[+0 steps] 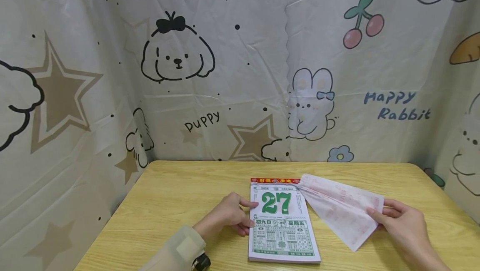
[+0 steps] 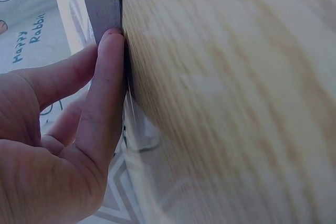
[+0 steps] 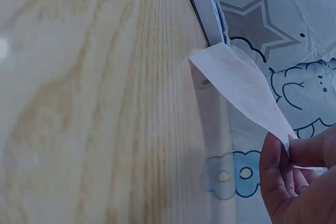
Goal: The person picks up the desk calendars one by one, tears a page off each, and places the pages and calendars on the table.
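Observation:
A tear-off calendar (image 1: 279, 225) lies on the table, showing a green 27 under a red header strip (image 1: 275, 181). At its left edge my left hand (image 1: 234, 212) holds the block. One fingertip reaches onto the page, and another finger (image 2: 102, 93) lies low against the block's side. To the right, my right hand (image 1: 405, 225) pinches a thin calendar leaf (image 1: 345, 208) between thumb and fingers. The leaf slants up to the calendar's top right corner with its faint reddish back showing. In the right wrist view the leaf (image 3: 241, 82) stretches from the block to the fingertips.
The wood-grain table (image 1: 180, 183) carries the calendar. Behind it hangs a pale curtain (image 1: 240, 96) printed with puppies, rabbits and stars, which also runs along the left and right sides. A dark device (image 1: 201, 262) sits at the left wrist near the sleeve.

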`<control>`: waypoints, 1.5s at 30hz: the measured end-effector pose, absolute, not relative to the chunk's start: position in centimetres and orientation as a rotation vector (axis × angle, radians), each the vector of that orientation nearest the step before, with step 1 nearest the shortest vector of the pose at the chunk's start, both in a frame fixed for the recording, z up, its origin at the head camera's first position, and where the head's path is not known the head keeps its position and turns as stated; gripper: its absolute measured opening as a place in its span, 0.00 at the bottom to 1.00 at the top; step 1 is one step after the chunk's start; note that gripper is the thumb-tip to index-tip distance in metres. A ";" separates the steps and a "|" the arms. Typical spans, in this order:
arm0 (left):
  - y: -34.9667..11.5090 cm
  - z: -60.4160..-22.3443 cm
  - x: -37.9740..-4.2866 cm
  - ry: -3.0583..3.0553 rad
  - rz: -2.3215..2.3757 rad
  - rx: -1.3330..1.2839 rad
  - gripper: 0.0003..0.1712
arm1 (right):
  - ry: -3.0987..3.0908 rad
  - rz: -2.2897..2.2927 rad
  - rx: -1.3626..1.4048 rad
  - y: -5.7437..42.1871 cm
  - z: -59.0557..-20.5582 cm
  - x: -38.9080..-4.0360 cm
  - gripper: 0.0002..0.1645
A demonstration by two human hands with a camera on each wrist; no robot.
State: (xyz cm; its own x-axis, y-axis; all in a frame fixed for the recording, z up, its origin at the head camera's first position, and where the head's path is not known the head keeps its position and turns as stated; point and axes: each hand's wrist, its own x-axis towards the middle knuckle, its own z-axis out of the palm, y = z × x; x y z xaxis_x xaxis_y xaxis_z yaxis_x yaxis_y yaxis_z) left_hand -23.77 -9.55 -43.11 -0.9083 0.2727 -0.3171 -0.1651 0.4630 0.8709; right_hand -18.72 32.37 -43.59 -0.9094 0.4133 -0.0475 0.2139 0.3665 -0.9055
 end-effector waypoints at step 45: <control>-9.4 -43.0 -23.9 2.300 1.425 0.067 0.31 | -2.173 1.460 -0.711 36.1 -42.1 -17.6 0.32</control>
